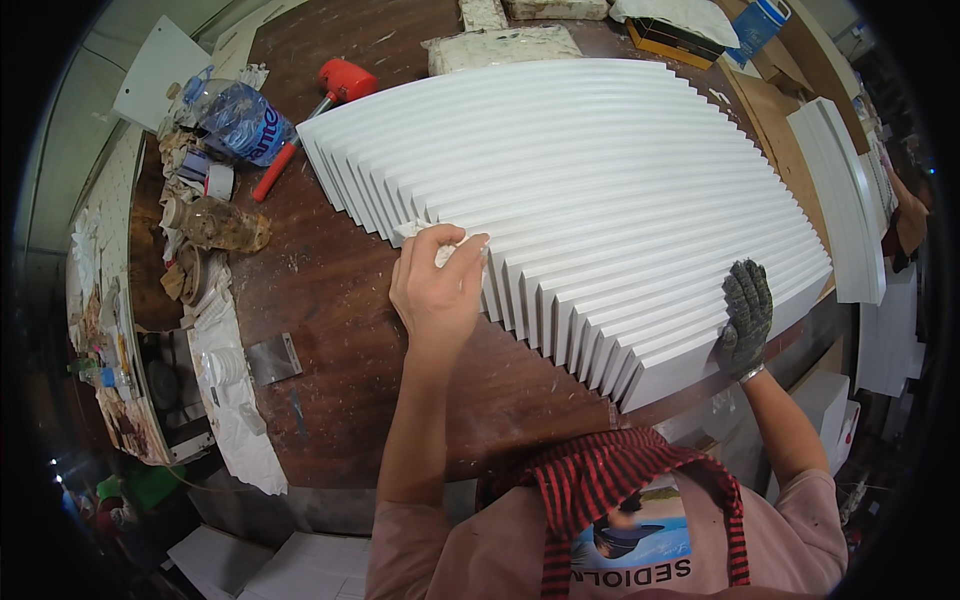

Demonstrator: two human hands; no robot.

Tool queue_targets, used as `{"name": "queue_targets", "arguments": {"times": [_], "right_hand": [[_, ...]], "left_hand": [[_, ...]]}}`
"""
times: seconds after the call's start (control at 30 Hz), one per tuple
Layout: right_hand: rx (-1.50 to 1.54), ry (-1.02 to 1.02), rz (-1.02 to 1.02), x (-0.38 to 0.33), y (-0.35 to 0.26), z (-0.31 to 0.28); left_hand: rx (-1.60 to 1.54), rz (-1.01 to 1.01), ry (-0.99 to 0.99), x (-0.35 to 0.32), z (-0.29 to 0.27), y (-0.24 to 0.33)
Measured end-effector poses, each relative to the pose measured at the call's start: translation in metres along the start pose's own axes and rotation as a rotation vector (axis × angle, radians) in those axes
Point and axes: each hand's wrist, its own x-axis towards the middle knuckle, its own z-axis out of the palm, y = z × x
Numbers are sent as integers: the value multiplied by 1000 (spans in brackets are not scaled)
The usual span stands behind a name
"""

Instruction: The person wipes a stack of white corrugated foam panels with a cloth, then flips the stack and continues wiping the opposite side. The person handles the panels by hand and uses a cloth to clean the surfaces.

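A wide stack of white sheets or thin boards (560, 170), fanned in steps so that its top looks ridged, lies across the brown table (340, 400). My bare left hand (438, 285) is at the stack's stepped left edge. Its fingers are bent round a crumpled white wad (446, 250), perhaps cloth or paper, which touches the sheet edges; part of it is hidden by the hand. On the near right part of the stack rests my right hand (747, 318) in a dark grey knitted glove. Its fingers are stretched out flat, and it grasps nothing.
Left of the stack lie a red-headed mallet (346, 80), a large clear water bottle (238, 120), a dirty jar (215, 222) and a small metal plate (273, 358). White-wrapped packs (500, 48) and a blue container (757, 28) stand beyond. More white sheets (840, 200) lean at the right.
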Motion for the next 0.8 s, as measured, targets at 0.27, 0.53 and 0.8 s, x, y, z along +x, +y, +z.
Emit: {"name": "queue_targets", "arguments": {"times": [0.27, 0.53, 0.8], "right_hand": [[11, 20, -3, 1, -2, 0], [6, 28, -1, 1, -3, -1], [-3, 21, 6, 0, -3, 0]], "left_hand": [[110, 150, 0, 10, 5, 0], [-38, -30, -13, 8, 4, -7], [-165, -249, -160, 3, -4, -2]]}}
